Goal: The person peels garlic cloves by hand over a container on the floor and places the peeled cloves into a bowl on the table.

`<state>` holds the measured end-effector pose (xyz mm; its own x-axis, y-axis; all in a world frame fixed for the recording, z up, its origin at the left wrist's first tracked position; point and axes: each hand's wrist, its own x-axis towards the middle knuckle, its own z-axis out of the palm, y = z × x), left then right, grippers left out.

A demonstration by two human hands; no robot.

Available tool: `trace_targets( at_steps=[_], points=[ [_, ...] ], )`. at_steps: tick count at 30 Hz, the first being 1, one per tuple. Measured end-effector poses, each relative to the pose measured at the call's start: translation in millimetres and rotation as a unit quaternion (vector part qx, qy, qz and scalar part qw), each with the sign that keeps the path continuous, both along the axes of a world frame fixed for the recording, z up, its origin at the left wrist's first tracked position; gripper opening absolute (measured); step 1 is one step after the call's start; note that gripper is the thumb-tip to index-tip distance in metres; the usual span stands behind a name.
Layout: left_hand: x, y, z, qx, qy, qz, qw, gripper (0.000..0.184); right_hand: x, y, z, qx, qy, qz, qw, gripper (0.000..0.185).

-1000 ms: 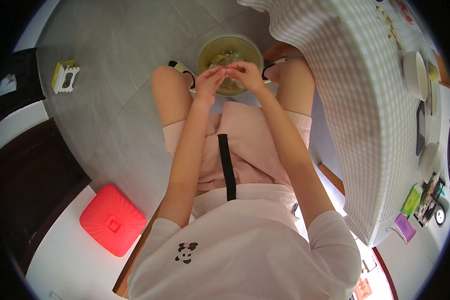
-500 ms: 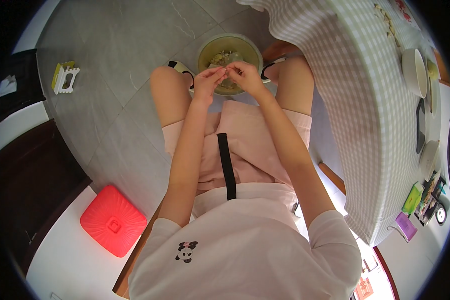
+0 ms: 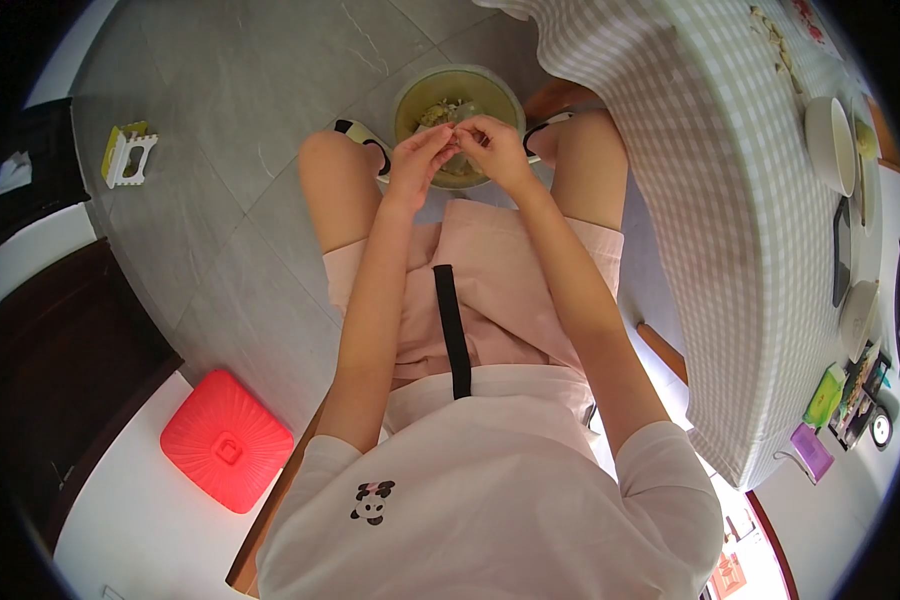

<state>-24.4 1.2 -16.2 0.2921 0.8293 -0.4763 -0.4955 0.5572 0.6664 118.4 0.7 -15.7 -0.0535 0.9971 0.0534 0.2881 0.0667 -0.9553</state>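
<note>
Between my knees, a round bin [image 3: 406, 102] stands on the floor, with pale scraps [image 3: 438, 113] and what looks like clear plastic inside. Over its near side I hold both hands close together, fingertips meeting. My left hand [image 3: 416, 170] is closed in a pinch with its fingers fairly straight. The fingers of my right hand [image 3: 496, 155] are bent and pinched against the left fingertips. Whatever is between them is too small and covered to make out.
On my right is a table with a checked cloth [image 3: 710, 200], holding a white bowl [image 3: 828, 146], a dark phone-like slab [image 3: 842, 250] and a purple packet [image 3: 812, 454]. A red lidded box [image 3: 227, 442] lies lower left; a small yellow-and-white stool [image 3: 130, 155] stands farther off.
My right fingers have shifted slightly up and bent more against the left fingertips. My left hand has turned a little. The bin and surroundings stay the same.
</note>
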Motion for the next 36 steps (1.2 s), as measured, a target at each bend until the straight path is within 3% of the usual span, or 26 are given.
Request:
trace_targets(
  at_steps=[6, 8, 11, 20, 24, 26, 29, 32, 36],
  points=[
    [1, 0, -1, 0.007, 0.011, 0.019, 1.0, 0.024, -3, 0, -4, 0.013, 0.0, -0.011, 1.0, 0.011],
    [0, 1, -2, -0.014, -0.026, 0.019, 0.999, 0.023, -3, 1, -9, -0.054, 0.085, -0.025, 0.995, 0.01],
    [-2, 3, -4, -0.011, -0.045, 0.019, 0.999, 0.022, 0, 3, -11, -0.062, 0.103, -0.026, 0.992, 0.009],
    [-3, 3, 1, -0.038, -0.033, 0.049, 0.998, 0.022, 3, 6, -20, -0.11, 0.087, -0.1, 0.985, 0.011],
    [-3, 2, 3, -0.047, -0.027, 0.055, 0.997, 0.022, 4, 13, -39, -0.077, 0.071, -0.113, 0.988, 0.01],
    [-2, 1, -1, -0.011, -0.009, 0.065, 0.998, 0.022, 4, 15, -47, -0.178, 0.314, -0.186, 0.914, 0.014],
    [1, 1, 0, 0.015, 0.029, 0.075, 0.997, 0.022, 10, 13, -49, -0.244, 0.215, -0.162, 0.932, 0.019],
    [3, 1, 4, 0.009, 0.01, 0.098, 0.995, 0.021, 8, 9, -24, -0.294, 0.279, -0.101, 0.908, 0.024],
    [5, 1, 4, 0.026, 0.018, 0.089, 0.996, 0.019, -1, 5, 5, -0.308, 0.259, -0.011, 0.915, 0.026]
  ],
)
